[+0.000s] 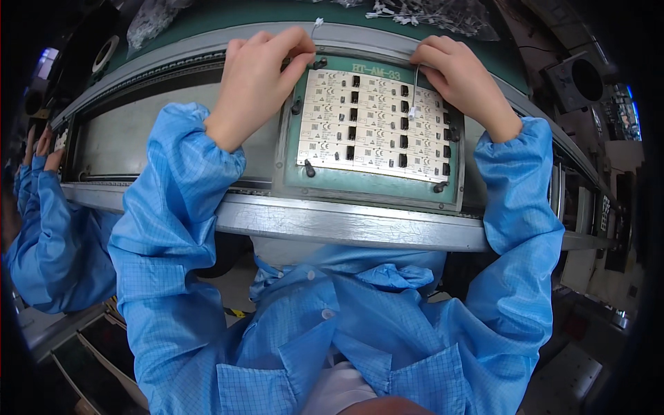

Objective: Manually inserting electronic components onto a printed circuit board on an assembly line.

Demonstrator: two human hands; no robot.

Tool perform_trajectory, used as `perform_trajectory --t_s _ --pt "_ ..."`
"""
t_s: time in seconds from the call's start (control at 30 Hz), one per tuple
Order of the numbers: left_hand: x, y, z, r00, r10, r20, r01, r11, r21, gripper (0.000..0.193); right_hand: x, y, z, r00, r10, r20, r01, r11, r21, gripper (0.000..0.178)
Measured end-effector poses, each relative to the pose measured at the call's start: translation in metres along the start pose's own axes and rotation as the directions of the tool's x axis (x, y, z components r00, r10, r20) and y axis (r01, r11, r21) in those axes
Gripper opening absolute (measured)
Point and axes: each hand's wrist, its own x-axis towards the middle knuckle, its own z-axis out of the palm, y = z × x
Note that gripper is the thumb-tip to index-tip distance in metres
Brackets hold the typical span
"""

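My left hand [259, 79] is closed in a pinch at the upper left corner of a green fixture [373, 190]. A short thin wire with a white plug [318, 23] rises from its fingertips. My right hand [467, 79] pinches another thin cable, whose white connector [413, 113] hangs over the panel's right part. Inside the fixture lies a panel of white circuit boards [328, 149] in rows, with black components on them. Black clips [309, 168] stand around the panel's edge.
The fixture sits on a conveyor with metal rails [346, 223]. Beyond the far rail, clear bags of white-ended cables [443, 15] lie on a green surface. A blue-sleeved co-worker [52, 235] works at the far left. A dark round speaker-like unit [588, 79] stands at right.
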Motion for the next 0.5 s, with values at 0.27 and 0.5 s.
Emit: perform_trajectory --t_s 0.27,0.5 --pt "-0.005 0.006 0.004 0.962 -0.26 0.083 0.272 0.89 -0.365 0.012 -0.007 -0.003 0.008 0.986 -0.044 -0.158 0.033 0.997 -0.072 0.014" --pt "-0.001 -0.007 0.0 0.957 -0.267 0.115 0.29 0.876 -0.385 0.012 -0.015 -0.001 -0.013 0.994 0.076 -0.082 -0.068 0.993 0.095 0.012"
